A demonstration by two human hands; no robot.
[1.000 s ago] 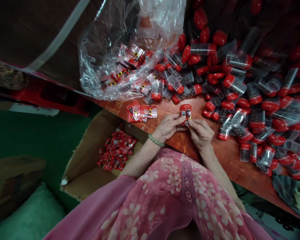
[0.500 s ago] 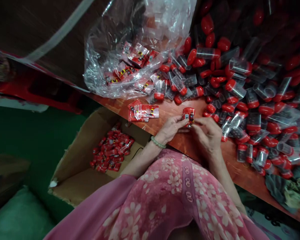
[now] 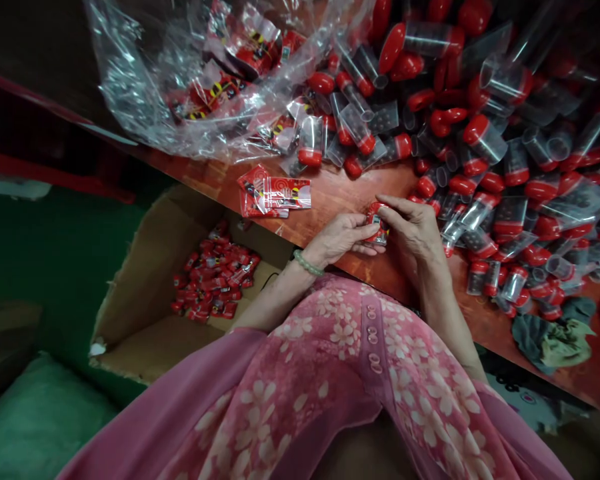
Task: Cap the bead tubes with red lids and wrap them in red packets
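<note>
A small red packet (image 3: 379,228) with a dark printed figure is pinched between both hands above the red-brown table edge. My left hand (image 3: 341,239), a green bead bracelet at its wrist, grips the packet's left side with the thumb on its face. From the right, my right hand (image 3: 414,227) holds the packet's upper part between thumb and fingers. Several flat red packets (image 3: 275,194) overlap on the table left of my hands. Beyond them, a clear plastic bag (image 3: 150,113) contains more of these flat packets.
Many clear tubes with red caps (image 3: 485,143) are heaped at the right and back of the table (image 3: 335,193). An open cardboard box (image 3: 140,260) at the lower left holds small red packets (image 3: 215,273). Crumpled cloth (image 3: 563,343) lies at the right edge.
The camera view has shifted, so the tabletop items appear higher and larger. My right hand's fingers have moved from the packet's lower side to its top. Both hands still hold it.
</note>
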